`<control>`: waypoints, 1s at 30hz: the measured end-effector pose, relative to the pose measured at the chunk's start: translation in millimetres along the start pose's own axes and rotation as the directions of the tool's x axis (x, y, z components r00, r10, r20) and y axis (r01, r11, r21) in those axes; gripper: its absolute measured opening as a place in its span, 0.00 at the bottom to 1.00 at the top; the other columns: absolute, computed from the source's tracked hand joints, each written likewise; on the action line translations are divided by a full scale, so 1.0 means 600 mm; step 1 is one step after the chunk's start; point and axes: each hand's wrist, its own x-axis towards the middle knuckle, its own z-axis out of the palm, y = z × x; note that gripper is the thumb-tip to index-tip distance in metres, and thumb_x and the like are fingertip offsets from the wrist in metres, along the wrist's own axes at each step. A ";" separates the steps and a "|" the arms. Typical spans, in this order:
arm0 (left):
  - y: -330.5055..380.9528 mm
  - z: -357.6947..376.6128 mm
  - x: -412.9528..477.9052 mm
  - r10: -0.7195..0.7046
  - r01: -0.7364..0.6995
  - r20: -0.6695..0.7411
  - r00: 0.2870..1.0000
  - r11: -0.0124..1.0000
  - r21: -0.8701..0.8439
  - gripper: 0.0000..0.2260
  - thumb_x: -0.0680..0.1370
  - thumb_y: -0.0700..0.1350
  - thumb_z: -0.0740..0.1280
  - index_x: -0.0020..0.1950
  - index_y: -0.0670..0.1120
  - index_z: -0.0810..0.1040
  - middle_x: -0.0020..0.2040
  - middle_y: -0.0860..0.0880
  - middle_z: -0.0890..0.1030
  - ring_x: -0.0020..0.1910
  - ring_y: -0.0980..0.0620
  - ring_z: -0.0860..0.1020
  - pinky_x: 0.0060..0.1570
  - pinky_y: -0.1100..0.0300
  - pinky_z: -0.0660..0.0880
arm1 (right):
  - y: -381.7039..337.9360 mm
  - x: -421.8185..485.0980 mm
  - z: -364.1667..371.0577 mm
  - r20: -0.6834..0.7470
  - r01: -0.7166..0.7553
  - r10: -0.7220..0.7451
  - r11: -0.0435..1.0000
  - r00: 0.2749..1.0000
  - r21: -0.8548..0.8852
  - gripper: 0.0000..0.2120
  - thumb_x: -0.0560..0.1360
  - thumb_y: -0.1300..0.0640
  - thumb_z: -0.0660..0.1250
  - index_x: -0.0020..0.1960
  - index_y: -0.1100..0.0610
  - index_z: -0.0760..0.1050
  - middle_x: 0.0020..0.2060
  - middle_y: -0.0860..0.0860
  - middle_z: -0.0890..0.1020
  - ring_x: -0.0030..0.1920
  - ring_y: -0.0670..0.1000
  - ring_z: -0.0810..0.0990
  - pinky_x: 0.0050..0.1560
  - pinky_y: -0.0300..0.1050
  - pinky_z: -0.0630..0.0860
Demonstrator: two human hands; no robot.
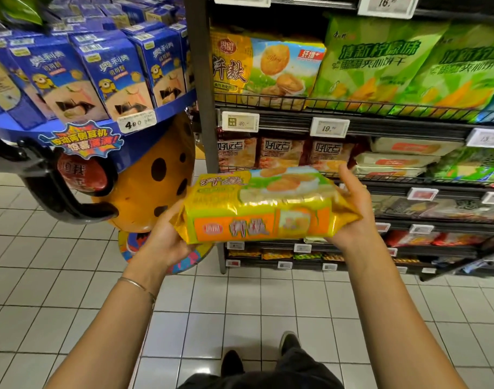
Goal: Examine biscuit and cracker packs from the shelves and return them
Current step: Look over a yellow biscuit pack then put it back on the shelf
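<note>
Both ends of biscuit pack (260,206) within curled fingers (349,181): left hand (161,240), right hand (354,220).

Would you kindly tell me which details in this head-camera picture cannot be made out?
Head view, the only one:
1. Small print on the yellow biscuit pack: blurred.
2. Fingers of the left hand: hidden beneath the pack.
3. Top price tag: cut off by the upper frame edge, so only "16." shows.
4. Bottom-shelf labels: too small to read.
</note>
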 end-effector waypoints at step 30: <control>0.049 0.002 -0.033 0.309 -0.325 0.127 0.943 0.937 0.131 0.29 0.83 0.68 0.54 0.74 0.52 0.77 0.73 0.43 0.78 0.71 0.41 0.77 0.64 0.43 0.79 | -0.019 -0.020 0.037 0.219 0.287 -0.200 0.811 0.955 -0.509 0.34 0.54 0.53 0.88 0.59 0.49 0.83 0.51 0.52 0.88 0.51 0.53 0.88 0.47 0.46 0.84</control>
